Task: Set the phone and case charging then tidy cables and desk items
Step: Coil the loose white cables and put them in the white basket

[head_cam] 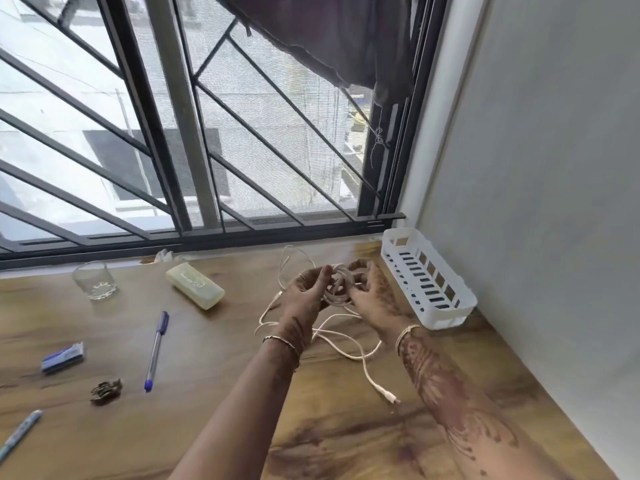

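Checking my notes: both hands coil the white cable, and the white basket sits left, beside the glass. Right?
Not quite: the head view shows the white basket on the right, against the wall, far from the glass. Left hand and right hand do hold the white cable.

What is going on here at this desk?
A person grips a coil of white cable with the left hand and right hand, above the desk. The cable's other part trails loose on the desk. A basket stands to the right; a pen and a glass are on the left.
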Tool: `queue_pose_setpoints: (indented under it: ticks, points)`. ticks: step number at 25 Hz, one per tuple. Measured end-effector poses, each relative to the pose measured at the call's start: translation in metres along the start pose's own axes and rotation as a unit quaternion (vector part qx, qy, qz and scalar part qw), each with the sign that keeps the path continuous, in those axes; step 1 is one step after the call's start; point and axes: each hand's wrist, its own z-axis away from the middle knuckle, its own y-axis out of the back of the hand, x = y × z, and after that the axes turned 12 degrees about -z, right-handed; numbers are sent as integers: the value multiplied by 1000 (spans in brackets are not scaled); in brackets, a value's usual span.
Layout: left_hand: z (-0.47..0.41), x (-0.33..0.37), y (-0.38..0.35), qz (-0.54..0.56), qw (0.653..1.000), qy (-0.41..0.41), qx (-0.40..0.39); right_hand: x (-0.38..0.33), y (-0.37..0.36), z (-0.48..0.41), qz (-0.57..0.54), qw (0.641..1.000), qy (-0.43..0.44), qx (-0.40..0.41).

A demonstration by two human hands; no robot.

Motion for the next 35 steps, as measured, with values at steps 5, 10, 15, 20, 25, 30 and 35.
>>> queue_pose_setpoints:
  ticks: [5, 10, 15, 20, 25, 30, 35]
  points:
    - [-23, -2, -42, -25, 1000, 14, -6, 8, 48, -39, -173, 980, -77, -66]
    - [-47, -5, -78, -37, 999, 27, -28, 18, 85, -67, -214, 968, -97, -91]
    - [-64, -5, -110, -45, 998, 18, -45, 29, 116, -95, -260, 960, -92, -58]
    - [-79, -4, -130, -63, 996, -10, -59, 29, 132, -110, -296, 953, -64, -17]
    - [-92, -6, -143, -115, 992, -37, -39, 25, 146, -123, -316, 944, -85, -30]
    - [-103, -6, -155, -155, 986, -45, -26, 27, 153, -132, -372, 921, -107, -30]
    - [-108, -13, -167, -216, 972, -89, -12, 37, 152, -144, -398, 911, -106, 25]
